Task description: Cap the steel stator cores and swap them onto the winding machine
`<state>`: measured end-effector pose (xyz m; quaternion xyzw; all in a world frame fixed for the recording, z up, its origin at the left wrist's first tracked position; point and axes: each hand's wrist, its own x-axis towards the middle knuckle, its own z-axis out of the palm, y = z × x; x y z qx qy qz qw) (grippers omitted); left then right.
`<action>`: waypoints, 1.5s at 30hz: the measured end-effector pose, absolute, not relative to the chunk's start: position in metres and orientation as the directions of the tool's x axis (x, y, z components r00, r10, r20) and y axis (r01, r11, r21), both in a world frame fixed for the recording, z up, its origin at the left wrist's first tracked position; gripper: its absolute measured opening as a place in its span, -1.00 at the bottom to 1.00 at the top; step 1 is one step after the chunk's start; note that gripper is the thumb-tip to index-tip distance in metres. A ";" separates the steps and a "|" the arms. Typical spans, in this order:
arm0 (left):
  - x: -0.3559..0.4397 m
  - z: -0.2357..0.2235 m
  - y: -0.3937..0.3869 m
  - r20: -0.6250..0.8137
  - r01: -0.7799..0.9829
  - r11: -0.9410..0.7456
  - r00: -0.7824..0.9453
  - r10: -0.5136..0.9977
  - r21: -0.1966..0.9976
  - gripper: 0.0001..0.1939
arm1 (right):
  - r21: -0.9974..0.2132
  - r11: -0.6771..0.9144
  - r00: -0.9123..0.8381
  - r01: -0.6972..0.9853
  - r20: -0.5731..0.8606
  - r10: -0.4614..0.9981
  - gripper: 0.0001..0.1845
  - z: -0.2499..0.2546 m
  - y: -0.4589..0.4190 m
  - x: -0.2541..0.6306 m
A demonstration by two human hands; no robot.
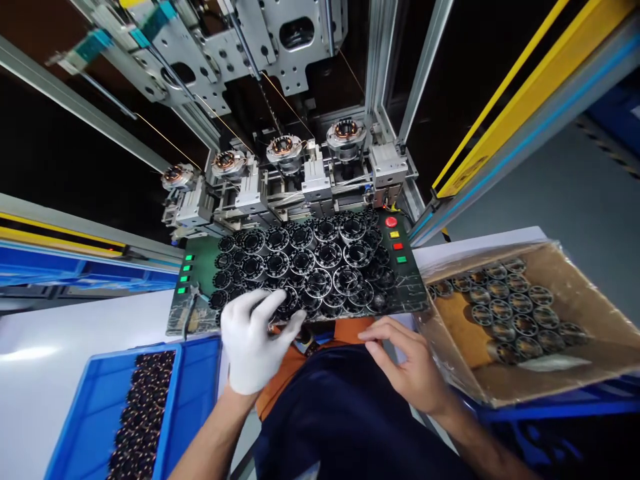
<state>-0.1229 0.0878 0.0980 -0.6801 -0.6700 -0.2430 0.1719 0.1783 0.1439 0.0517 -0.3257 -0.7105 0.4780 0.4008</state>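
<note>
My left hand [257, 340], in a white glove, reaches over the front left of a stack of black-and-silver motor stator cores [327, 253]. Its fingers and thumb are apart beside a front-row core [289, 303], with no core visibly held; I cannot tell whether the fingertips touch it. Bare and empty, my right hand [403, 357] hovers just off the front right edge of the green panel [410, 287] that carries the stack. Its fingers are loosely bent, with the thumb apart from them. The glove hides part of the front row.
Behind the panel stands a winding machine [285, 160] with several copper-wound stators and thin wires running down to them. Red, yellow and green buttons [395, 235] sit at the panel's right. A cardboard box [565, 280] holds bare cores; a blue bin [100, 387] holds wound parts.
</note>
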 end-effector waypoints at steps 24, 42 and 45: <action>-0.330 0.008 -0.013 0.158 0.633 0.764 -0.773 0.614 0.128 -0.40 | -0.272 0.631 -0.668 0.726 -0.060 0.742 -0.59 0.180 0.301 0.071; -0.347 -0.024 -0.016 0.179 0.589 0.760 -0.808 0.562 0.275 -0.13 | 0.079 0.614 -0.554 0.786 -0.352 0.754 -0.73 0.198 0.310 0.027; -0.341 -0.017 -0.014 0.160 0.570 0.771 -0.821 0.548 0.283 -0.10 | 0.077 0.616 -0.555 0.784 -0.358 0.751 -0.73 0.196 0.309 0.027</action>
